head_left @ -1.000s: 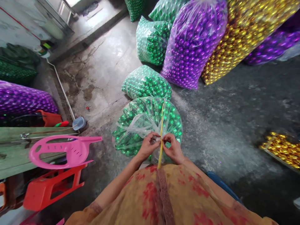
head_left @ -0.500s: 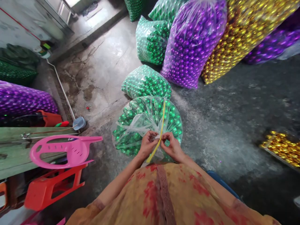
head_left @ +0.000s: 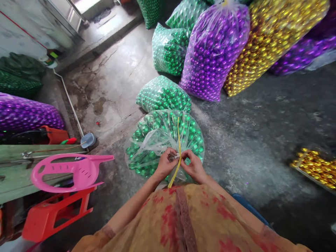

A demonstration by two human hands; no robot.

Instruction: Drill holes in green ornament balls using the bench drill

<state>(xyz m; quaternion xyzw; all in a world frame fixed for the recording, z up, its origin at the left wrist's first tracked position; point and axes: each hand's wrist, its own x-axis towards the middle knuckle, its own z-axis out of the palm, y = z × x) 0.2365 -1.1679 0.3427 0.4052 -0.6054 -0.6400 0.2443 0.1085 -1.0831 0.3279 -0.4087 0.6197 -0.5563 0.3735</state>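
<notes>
A clear plastic bag (head_left: 141,145) full of shiny green balls stands right in front of me, its top gathered into folds. My left hand (head_left: 166,163) is closed on the gathered plastic at the bag's neck. Close beside it, my right hand (head_left: 193,166) pinches a thin yellow tie strip (head_left: 179,136) against the neck, thumb and forefinger curled. One end of the strip points away over the bag and the other hangs towards my shirt. The exact fingertip contact is too small to make out.
Beyond stand more bags: green balls (head_left: 164,94), purple balls (head_left: 210,59) and gold balls (head_left: 270,42). A pink plastic stool or chair (head_left: 86,171) and a red stool (head_left: 39,218) are at left. A tray of gold balls (head_left: 319,168) lies at right.
The yellow strip has swung more upright, its far end moving left and its near end slightly right. Both hands stay at the bag's neck. The view has shifted slightly.
</notes>
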